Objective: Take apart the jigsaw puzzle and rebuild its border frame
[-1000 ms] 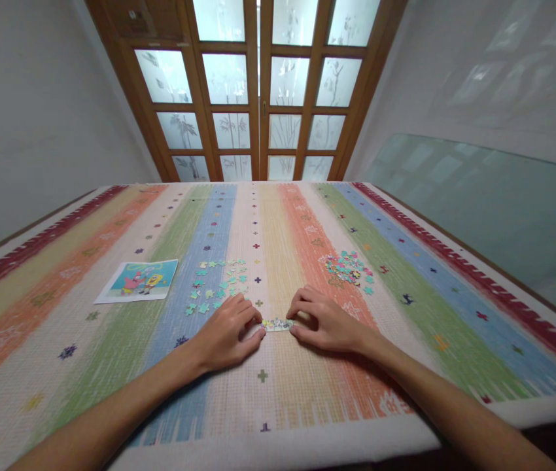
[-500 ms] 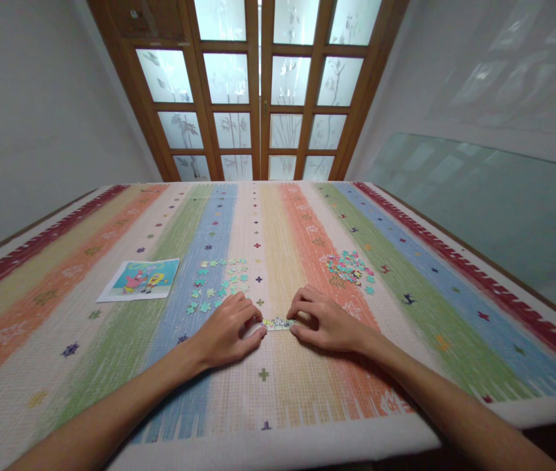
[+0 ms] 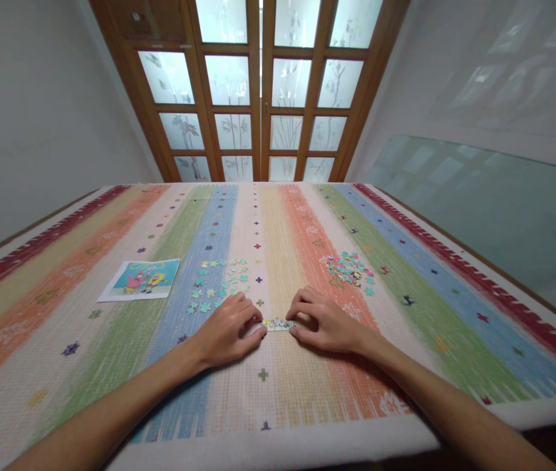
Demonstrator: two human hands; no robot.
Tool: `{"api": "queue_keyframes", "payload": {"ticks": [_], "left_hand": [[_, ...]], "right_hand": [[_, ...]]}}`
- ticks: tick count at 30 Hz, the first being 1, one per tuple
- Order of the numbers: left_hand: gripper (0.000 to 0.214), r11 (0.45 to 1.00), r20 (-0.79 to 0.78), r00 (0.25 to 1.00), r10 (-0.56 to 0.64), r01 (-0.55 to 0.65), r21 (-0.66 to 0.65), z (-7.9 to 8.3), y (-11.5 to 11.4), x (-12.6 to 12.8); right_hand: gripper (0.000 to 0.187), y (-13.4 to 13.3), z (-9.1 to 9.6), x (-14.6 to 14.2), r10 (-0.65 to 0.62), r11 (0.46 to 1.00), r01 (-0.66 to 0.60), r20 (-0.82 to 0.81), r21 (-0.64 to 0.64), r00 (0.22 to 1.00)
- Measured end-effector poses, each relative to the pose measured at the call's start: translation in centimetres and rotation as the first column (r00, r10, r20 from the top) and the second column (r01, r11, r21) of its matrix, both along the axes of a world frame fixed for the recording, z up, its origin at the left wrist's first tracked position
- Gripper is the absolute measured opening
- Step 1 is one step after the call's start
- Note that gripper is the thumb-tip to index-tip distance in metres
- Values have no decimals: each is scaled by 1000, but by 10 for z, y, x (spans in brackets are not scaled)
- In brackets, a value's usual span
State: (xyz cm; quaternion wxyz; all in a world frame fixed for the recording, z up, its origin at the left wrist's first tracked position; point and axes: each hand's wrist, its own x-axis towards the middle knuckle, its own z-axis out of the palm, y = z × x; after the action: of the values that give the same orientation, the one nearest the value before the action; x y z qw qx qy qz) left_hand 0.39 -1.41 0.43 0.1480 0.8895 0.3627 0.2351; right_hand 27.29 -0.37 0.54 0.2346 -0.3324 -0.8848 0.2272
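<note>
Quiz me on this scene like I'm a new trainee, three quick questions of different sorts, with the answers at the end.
1. True or false: the left hand and the right hand both have fingers on the small patterned strip.

2. Fill in the blank: from the person's own viewpoint, the printed picture sheet lies to the ____ of the spread-out puzzle pieces.

3. Multiple choice: what lies on the striped cloth just beyond the right hand?
A) a pair of scissors
B) a heap of puzzle pieces
C) a drinking glass

Key: 1. True. 2. Left. 3. B.
</note>
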Motion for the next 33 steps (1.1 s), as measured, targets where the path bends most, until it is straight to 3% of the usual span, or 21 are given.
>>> {"api": "queue_keyframes", "payload": {"ticks": [9, 22, 26, 33], "left_hand": [[14, 1000, 7, 1000, -3, 3, 28, 6, 7, -7], [22, 983, -75, 984, 160, -152, 100, 15, 61, -78], [17, 971, -62, 974, 218, -210, 110, 10, 62, -76], [32, 967, -79, 973, 218, -205, 149, -2, 59, -64]], "right_hand": [[12, 0, 1, 1, 4, 1000, -4, 7, 2, 1000], [11, 1, 0, 1, 6, 1000, -6, -19, -5, 1000], [11, 1, 0, 1, 2, 1000, -2, -15, -2, 1000], [11, 1, -1, 1, 4, 1000, -4, -15, 0, 1000]]}}
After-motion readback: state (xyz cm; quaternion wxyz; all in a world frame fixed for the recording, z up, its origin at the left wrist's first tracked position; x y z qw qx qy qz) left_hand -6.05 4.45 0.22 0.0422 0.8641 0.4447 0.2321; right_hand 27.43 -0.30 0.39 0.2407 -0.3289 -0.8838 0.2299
